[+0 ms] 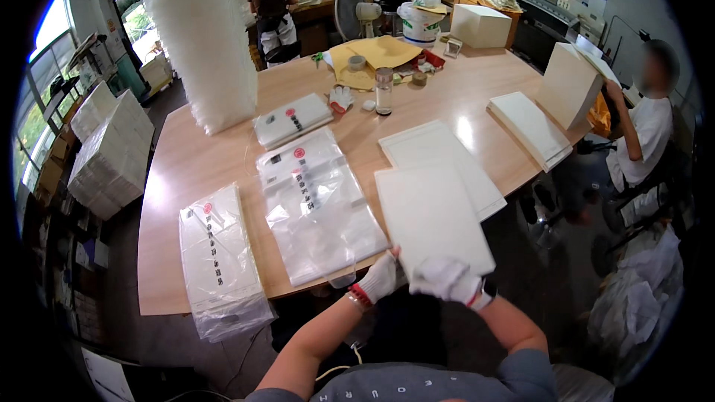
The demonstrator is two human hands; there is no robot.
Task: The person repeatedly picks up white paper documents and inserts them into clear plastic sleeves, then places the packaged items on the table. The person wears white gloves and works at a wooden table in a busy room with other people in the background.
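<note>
A stack of white paper [432, 208] lies tilted at the table's near edge, partly over another white paper stack [447, 150]. My left hand [381, 274], in a white glove with bare fingertips, is closed on the paper's near left corner. Over the near edge of the same paper is my gloved right hand [447, 281]; its fingers are smeared by motion. Left of my hands lies a pile of clear printed plastic bags [320, 208]. Farther left, a bagged paper stack [220, 253] overhangs the table edge.
A tall white sheet stack [197, 45] rises at the far left of the table [164, 179]. Behind the bags are a bagged pack [293, 120], a glove [341, 99] and a glass bottle [383, 93]. Another person [642, 126] handles paper at right, beside white stacks [530, 128].
</note>
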